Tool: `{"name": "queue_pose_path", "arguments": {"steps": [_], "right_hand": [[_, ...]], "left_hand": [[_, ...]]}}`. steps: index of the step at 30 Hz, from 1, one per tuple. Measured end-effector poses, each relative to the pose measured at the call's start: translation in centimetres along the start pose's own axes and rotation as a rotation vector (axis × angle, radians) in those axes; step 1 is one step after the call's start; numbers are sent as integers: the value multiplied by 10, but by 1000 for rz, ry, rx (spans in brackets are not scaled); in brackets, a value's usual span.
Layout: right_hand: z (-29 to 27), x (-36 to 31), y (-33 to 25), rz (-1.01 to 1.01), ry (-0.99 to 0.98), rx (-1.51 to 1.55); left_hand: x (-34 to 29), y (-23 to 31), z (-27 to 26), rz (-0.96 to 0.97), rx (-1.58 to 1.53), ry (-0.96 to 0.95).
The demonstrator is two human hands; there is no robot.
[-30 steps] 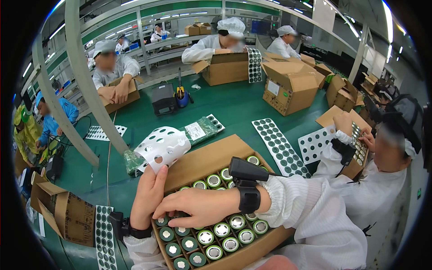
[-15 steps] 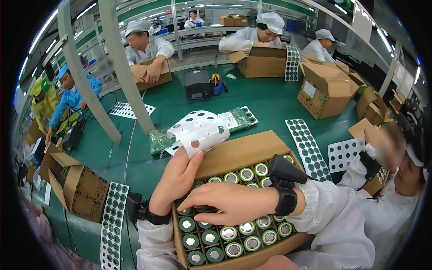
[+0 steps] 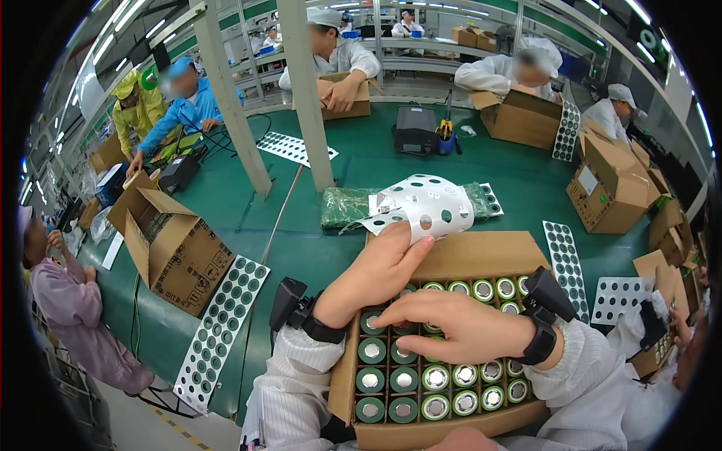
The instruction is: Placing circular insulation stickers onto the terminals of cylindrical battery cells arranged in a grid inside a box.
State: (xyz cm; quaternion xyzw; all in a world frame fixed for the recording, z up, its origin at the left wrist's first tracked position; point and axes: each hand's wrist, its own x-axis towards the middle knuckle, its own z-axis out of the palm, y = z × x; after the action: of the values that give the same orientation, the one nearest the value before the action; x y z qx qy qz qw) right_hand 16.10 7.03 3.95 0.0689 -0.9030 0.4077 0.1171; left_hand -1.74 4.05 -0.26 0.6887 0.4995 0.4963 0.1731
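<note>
1. Head view: I see my view has swung left; both hands hold their places over the cardboard box (image 3: 485,258), so I judge the work stays at its left side.
2. Left hand (image 3: 370,279): grip pinching the white perforated sheet (image 3: 429,197), beyond the box.
3. Right hand (image 3: 459,327): grip spread over the green-ringed cells (image 3: 403,378); contact, I cannot tell.

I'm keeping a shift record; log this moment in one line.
left hand: holding perforated white sheet; right hand: over upright cylindrical cells in divided carton; beyond: green-wrapped package
</note>
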Motion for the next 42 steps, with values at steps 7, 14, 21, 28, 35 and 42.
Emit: {"name": "queue_pose_path", "arguments": {"steps": [7,14,21,28,35,42], "right_hand": [[2,-3,-1,-7,17,3],[5,-6,3,14,7,35],[8,-5,12,-4,51,97],[20,2,23,-97,161,55],[25,6,32,-153,156,3],[14,-7,16,-50,67,10]], "left_hand": [[-2,8,0,2,24,2],[-6,10,-3,-152,-10,-39],[-9,1,-5,-329,-31,-23],[-13,2,-5,-356,-63,54],[-15,16,-7,-505,71,100],[-9,14,-1,-399,-1,37]]}}
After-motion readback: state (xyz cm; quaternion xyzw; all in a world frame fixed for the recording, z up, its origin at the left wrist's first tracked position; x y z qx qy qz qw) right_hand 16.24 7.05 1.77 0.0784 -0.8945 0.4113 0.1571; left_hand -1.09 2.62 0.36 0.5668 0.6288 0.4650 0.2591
